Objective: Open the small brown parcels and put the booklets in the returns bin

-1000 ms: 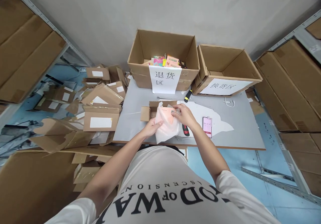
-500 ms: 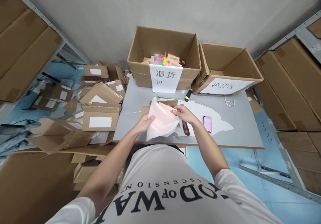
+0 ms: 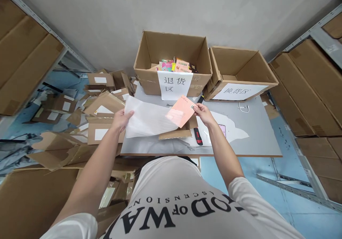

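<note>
My left hand [image 3: 122, 120] grips the left end of a white foam sleeve [image 3: 149, 117], stretched out flat over the table. My right hand [image 3: 204, 114] pinches the right corner of a pink booklet [image 3: 184, 107] with a barcode. The booklet's lower left part still lies under or inside the translucent foam. Beneath both, an opened cardboard box [image 3: 176, 135] rests on the table, mostly covered. A red and black utility knife [image 3: 198, 136] lies just right of that box. My right forearm partly hides a phone [image 3: 222, 130].
Two labelled cardboard boxes stand at the back of the grey table [image 3: 256, 139]: the left box [image 3: 146, 82] holds colourful packs, beside the right box [image 3: 245, 76]. Opened cartons [image 3: 105, 103] pile up on the left. A yellow and black knife [image 3: 201, 98] lies by the boxes.
My left hand has moved left with the foam sleeve, which now hangs stretched out. My right hand has drawn most of the pink booklet out of it, showing its cover.
</note>
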`<state>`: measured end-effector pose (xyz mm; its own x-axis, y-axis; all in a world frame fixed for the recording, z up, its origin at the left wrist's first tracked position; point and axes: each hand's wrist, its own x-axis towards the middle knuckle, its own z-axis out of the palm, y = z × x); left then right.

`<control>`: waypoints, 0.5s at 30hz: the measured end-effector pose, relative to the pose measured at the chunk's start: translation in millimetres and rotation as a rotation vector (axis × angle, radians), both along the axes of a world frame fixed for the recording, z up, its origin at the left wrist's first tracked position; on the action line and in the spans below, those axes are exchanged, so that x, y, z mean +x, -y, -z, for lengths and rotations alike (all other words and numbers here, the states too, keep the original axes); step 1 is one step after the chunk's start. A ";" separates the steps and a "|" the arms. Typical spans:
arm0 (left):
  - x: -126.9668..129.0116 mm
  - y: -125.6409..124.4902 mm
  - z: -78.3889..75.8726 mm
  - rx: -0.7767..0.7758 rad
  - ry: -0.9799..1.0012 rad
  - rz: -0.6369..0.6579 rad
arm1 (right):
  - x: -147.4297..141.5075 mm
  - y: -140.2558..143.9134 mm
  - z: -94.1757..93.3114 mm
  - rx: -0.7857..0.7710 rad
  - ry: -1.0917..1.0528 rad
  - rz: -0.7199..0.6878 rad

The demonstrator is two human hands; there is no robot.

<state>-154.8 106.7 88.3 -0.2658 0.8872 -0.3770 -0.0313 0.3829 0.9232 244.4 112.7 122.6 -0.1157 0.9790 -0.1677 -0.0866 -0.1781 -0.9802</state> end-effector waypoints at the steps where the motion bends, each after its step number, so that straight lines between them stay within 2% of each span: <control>1: -9.1 -4.4 2.4 0.018 -0.063 -0.036 | 1.2 0.1 1.3 -0.004 -0.009 0.000; 5: -31.2 -18.2 4.3 0.129 -0.401 -0.147 | 2.4 3.0 3.9 -0.020 -0.011 0.020; 7: -27.5 -20.9 -1.6 0.167 -0.540 -0.118 | 2.2 4.4 3.8 -0.030 -0.010 0.030; 9: -11.9 -18.9 -12.2 0.221 -0.574 -0.062 | 2.4 5.0 2.7 -0.034 -0.004 0.034; 11: 13.7 -11.4 -25.9 0.297 -0.465 0.001 | 2.8 5.0 0.2 -0.017 0.015 0.047; 12: 28.9 -5.7 -33.1 0.312 -0.318 0.037 | 2.8 5.1 -1.7 0.003 0.028 0.061; 13: 44.8 0.7 -40.3 0.284 -0.147 0.103 | 2.5 5.3 -4.0 0.030 0.041 0.081; 15: 76.0 13.9 -53.3 0.123 0.214 0.290 | 0.1 7.0 -9.4 0.103 0.057 0.124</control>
<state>-78.7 92.8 141.6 0.0767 0.9561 -0.2830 -0.1352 0.2912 0.9471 244.5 105.7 132.0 0.0137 0.9976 -0.0681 -0.0449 -0.0674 -0.9967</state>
